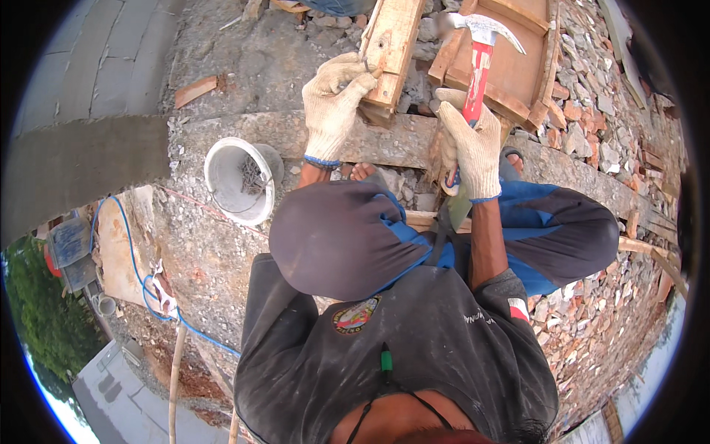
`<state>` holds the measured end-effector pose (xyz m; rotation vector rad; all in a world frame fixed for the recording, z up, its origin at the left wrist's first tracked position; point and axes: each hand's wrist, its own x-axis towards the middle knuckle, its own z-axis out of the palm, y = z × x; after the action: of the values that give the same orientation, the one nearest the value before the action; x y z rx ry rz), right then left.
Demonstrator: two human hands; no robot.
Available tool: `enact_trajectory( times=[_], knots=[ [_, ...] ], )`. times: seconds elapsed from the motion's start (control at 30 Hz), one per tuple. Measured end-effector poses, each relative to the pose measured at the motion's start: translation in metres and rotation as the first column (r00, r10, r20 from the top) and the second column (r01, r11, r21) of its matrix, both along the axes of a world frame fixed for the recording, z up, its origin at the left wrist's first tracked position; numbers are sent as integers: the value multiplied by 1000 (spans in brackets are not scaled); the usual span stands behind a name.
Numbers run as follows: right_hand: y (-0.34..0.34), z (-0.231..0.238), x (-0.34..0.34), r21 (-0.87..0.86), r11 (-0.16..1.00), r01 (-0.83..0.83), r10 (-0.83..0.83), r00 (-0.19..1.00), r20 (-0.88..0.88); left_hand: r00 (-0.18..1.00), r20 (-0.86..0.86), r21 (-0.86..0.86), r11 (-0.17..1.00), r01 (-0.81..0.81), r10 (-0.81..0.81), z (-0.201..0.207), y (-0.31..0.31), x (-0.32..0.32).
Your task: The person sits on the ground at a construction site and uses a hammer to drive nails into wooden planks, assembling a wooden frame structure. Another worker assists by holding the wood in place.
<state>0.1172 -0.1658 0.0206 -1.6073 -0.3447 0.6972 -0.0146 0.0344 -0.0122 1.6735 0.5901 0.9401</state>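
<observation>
My left hand (330, 103), in a cream knit glove, pinches what looks like a thin nail (365, 64) at the near end of a wooden beam (397, 41). A dark round mark shows in the wood just beyond the fingers. My right hand (473, 144), gloved as well, is wrapped round the red handle of a claw hammer (479, 78). The hammer is raised to the right of the beam, its metal head up and a little blurred at the striking face. Below the left glove to the left stands a white bucket (214, 177) with many nails in it.
A shallow wooden box frame (521, 63) lies beyond the hammer. Broken bricks and rubble (584, 133) cover the right side. A wood offcut (196, 92) lies at the upper left, near a grey block wall (89, 59). A blue hose (133, 259) runs at the lower left.
</observation>
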Motion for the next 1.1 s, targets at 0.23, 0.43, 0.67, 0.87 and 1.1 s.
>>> enact_trajectory(
  times=[0.23,0.43,0.67,0.87,1.1],
  knots=[
    [10,42,4,-42,987,-156,156,988,-11,999,48,-33,999,-1,3,-8,1,7],
    [2,112,-1,-202,931,-304,341,922,184,997,72,65,997,-34,29,-13,-2,10],
    [-8,125,6,-473,815,-336,578,539,613,995,102,107,994,-24,13,-15,-5,15],
    [-3,142,8,-454,840,-298,543,501,674,998,59,87,996,-34,29,-10,-4,13],
    [-2,116,16,-595,747,-297,665,315,677,1000,-9,50,999,13,-13,-11,-5,12]
  ],
)
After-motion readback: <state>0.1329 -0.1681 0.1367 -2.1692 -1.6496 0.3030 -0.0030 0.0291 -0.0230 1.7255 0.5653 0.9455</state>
